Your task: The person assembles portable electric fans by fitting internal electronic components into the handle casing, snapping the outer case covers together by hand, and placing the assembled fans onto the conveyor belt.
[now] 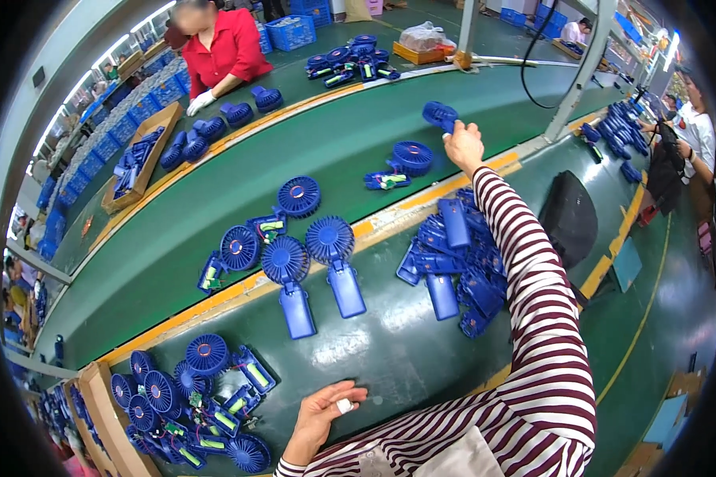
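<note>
My right hand (464,145) reaches far over the green belt, its fingers closed on the handle end of a blue handheld fan (439,114). Below it on the belt lies another fan (412,158) with its handle opened, showing a green cell. My left hand (324,412) is low over the near bench, empty, fingers loosely apart, a white wrap on one fingertip. Two fans with closed handles, one fan (297,308) and a second (344,290), lie side by side ahead of it. Left of it is a heap of opened fans (159,393) with green cells and wires.
Blue handle shells (457,238) are piled beside my right forearm. More opened fans (239,248) lie on the belt (151,266). Across it, a person in red (225,52) stands near several fans and a cardboard tray (147,151). A black object (569,219) sits at right.
</note>
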Motion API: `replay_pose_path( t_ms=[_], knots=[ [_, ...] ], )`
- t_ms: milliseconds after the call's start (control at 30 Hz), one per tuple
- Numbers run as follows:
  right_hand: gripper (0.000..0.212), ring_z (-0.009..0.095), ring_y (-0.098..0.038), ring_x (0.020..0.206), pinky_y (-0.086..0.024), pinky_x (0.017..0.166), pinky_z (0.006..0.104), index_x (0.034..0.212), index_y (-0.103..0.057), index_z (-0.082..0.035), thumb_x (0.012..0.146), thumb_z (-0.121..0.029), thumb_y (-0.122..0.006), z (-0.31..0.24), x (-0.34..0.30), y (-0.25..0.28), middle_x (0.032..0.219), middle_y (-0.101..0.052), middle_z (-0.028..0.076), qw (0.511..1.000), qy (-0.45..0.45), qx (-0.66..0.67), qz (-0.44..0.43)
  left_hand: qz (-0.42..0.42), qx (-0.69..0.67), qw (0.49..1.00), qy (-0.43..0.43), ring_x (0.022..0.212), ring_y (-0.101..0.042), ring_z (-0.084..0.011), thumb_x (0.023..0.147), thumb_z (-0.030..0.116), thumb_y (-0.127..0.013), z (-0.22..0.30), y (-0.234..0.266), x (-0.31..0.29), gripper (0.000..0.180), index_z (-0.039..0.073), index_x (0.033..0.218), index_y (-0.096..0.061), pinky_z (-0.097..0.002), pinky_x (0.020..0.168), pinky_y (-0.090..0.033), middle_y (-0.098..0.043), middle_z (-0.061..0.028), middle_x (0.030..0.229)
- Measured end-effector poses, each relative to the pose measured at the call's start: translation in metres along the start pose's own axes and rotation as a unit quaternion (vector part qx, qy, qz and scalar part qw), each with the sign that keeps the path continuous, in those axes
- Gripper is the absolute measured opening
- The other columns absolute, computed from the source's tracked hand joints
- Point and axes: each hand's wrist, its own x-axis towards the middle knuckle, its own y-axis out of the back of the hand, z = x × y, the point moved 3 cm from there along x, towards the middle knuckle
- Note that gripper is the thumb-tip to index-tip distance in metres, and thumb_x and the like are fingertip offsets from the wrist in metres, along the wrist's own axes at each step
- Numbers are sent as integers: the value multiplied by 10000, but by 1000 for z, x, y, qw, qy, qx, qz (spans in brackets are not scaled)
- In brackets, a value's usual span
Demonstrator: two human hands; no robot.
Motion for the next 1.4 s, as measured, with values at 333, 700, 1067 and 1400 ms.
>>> replay_pose_path(
  t_ms=[333, 700, 1067, 1400],
  knots=[
    [612, 370, -480, 1101, -397, 920, 414, 1239, -439, -20, 795, -430, -536, -37, 19, -44, 1222, -444, 254, 990, 26, 54, -126, -20, 81, 996, 9, 1068, -534, -191, 823, -35, -535, 16, -10, 4, 396, -16, 1211, -460, -283, 921, -402, -582, -129, 1122],
    [689, 310, -581, 994, -445, 837, 376, 1063, -581, 46, 690, -531, -634, -47, 0, -24, 1054, -593, 225, 971, 25, 45, -232, 83, 535, 808, -230, 974, -557, -144, 771, 109, -616, 204, 21, 34, 325, -14, 1069, -572, -299, 833, -453, -612, -91, 1047],
    [678, 295, -572, 1011, -446, 861, 369, 1174, -525, -2, 674, -439, -660, -80, -53, 17, 1079, -590, 201, 965, 62, 26, -253, 320, 754, 572, -51, 1114, -487, -287, 571, 257, -765, 228, 136, 167, 831, 57, 1286, -392, -357, 926, -412, -519, -175, 1160],
    [711, 305, -574, 1009, -441, 858, 366, 1149, -534, 36, 661, -463, -672, -59, -42, 7, 1056, -592, 225, 963, -19, 146, -225, 380, 169, 909, -25, 628, -512, -178, 722, 184, -624, 250, 161, 190, 222, 65, 884, -530, -313, 509, -501, -503, -84, 768]
  ],
)
